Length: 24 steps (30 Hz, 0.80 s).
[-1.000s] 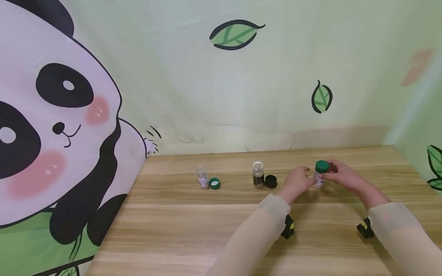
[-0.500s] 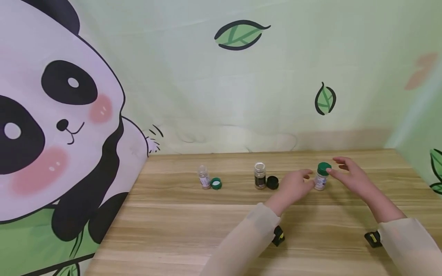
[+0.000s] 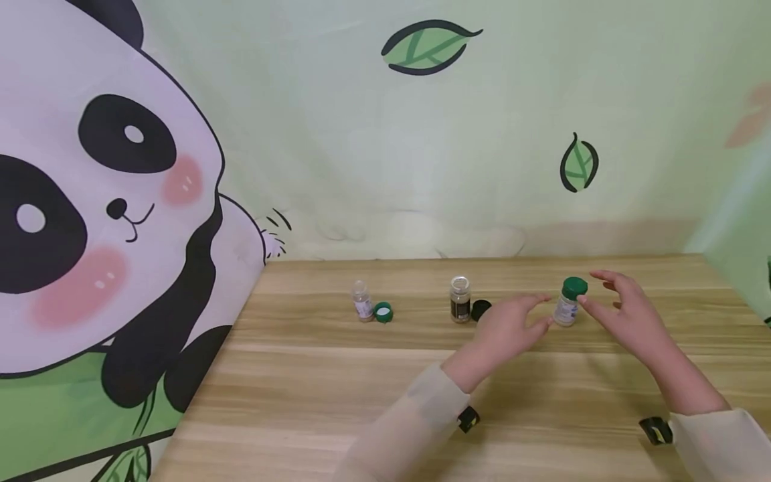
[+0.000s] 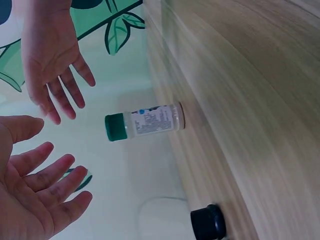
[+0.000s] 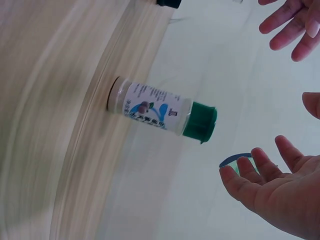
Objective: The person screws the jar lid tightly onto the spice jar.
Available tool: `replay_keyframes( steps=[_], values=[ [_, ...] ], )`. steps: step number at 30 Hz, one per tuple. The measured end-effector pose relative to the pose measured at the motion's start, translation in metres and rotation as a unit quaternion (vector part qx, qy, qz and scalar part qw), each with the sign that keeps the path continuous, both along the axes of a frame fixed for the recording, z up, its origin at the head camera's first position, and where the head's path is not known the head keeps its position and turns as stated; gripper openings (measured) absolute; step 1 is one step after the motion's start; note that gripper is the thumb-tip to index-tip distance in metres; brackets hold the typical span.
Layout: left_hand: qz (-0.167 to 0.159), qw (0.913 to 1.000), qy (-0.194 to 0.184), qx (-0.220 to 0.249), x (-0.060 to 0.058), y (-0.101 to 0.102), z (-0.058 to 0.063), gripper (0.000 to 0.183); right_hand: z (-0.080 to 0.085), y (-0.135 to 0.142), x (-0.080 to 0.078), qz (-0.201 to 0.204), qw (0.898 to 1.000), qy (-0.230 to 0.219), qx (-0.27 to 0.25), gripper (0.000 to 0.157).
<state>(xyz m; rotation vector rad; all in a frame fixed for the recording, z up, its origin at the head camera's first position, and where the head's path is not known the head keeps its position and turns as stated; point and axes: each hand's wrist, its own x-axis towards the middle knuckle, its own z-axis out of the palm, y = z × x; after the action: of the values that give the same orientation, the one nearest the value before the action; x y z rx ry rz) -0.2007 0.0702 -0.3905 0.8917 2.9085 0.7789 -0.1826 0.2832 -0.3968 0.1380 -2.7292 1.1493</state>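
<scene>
A small clear bottle (image 3: 566,312) with a printed white label stands upright on the table, its green cap (image 3: 575,288) on top. On its left my left hand (image 3: 507,328) hovers with fingers extended and loosely bent, holding nothing. To the right, my right hand (image 3: 628,320) is spread, the thumb tip overlapping the cap's edge in the head view. Both wrist views show air between the hands and the bottle: the left wrist view has the bottle (image 4: 152,120) beyond the left palm (image 4: 30,195), and the right wrist view has its cap (image 5: 200,122) apart from the right fingers (image 5: 245,185).
Left of the hands stands an uncapped bottle with a black label (image 3: 460,301), beside a black cap (image 3: 481,310) partly behind my left hand. Further left are another uncapped bottle (image 3: 363,302) and a green cap (image 3: 383,312) lying inner side up. A panda-print cloth (image 3: 337,134) hangs behind the table.
My right hand has let go of the green-capped bottle and drawn back to the right. My left hand has pulled away to the left. The bottle stays standing; the head view has shifted slightly.
</scene>
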Motion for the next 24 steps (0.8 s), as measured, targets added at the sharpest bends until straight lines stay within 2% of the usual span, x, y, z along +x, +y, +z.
replay_keyframes(
  steps=[12, 18, 24],
  values=[
    [-0.034, 0.9988, 0.032, -0.016, 0.014, -0.013, 0.007, 0.043, 0.003, -0.009, 0.020, 0.016, 0.999, 0.019, -0.027, 0.055],
    [-0.044, 0.9975, 0.044, -0.033, 0.018, -0.017, 0.011, 0.044, 0.005, -0.012, 0.026, 0.015, 0.999, 0.011, -0.036, 0.055],
    [-0.047, 0.9975, 0.048, -0.023, 0.023, -0.023, 0.010, 0.043, 0.005, -0.015, 0.033, 0.017, 0.999, -0.002, -0.042, 0.056]
  ],
)
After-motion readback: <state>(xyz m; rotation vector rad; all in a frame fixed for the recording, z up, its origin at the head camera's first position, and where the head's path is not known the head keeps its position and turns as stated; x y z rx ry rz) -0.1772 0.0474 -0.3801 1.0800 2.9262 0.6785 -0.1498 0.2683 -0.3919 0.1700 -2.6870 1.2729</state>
